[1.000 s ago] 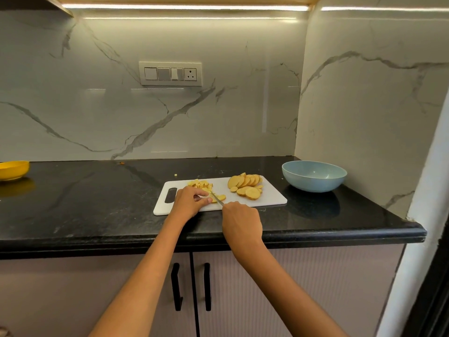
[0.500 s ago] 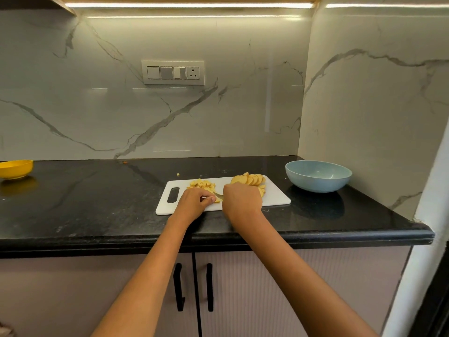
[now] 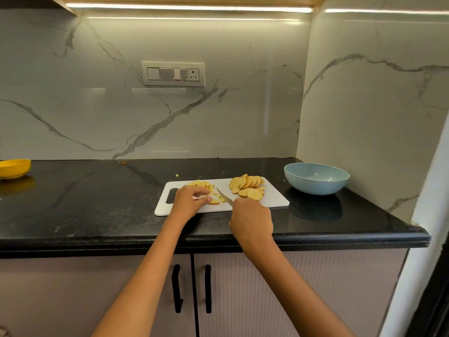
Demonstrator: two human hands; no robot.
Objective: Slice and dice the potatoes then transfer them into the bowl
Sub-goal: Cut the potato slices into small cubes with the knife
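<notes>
Counter (image 3: 97, 205) holds blue bowl (image 3: 315, 188), nothing inside.

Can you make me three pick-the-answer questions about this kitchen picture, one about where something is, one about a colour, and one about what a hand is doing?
1. Where are the potato slices?
A. in the bowl
B. on the cutting board
C. on the floor

2. What colour is the bowl right of the board?
A. red
B. black
C. light blue

3. What is the right hand doing?
A. gripping a knife
B. resting flat
C. lifting the bowl

Answers:
1. B: the slices lie on the white board.
2. C: pale blue throughout.
3. A: the blade sticks out of its fist.
</notes>
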